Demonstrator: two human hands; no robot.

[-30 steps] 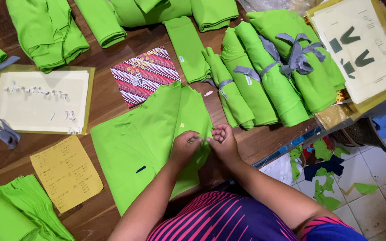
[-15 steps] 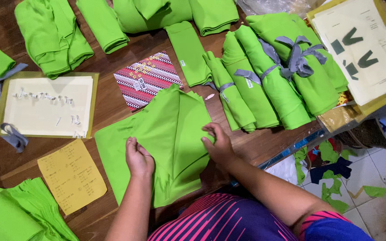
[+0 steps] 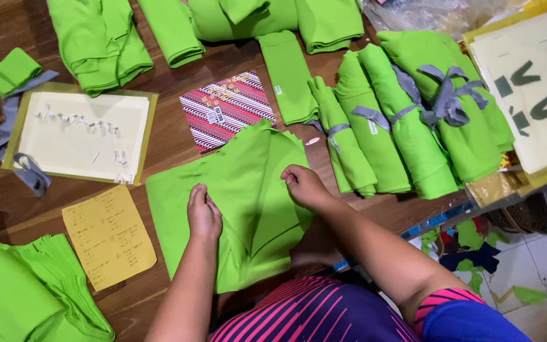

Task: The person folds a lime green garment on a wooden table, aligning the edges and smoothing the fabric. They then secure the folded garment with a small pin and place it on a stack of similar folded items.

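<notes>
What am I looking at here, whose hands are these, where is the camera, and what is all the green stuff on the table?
The camera sits on a person's head and looks down at their own bare hands over a wooden table. The left hand and right hand both press flat on a bright green cloth piece; neither grips anything. Around it lie rolled green bundles tied with grey strips, a folded green stack, a striped patterned square, a yellow handwritten note and a pale board carrying small labels.
</notes>
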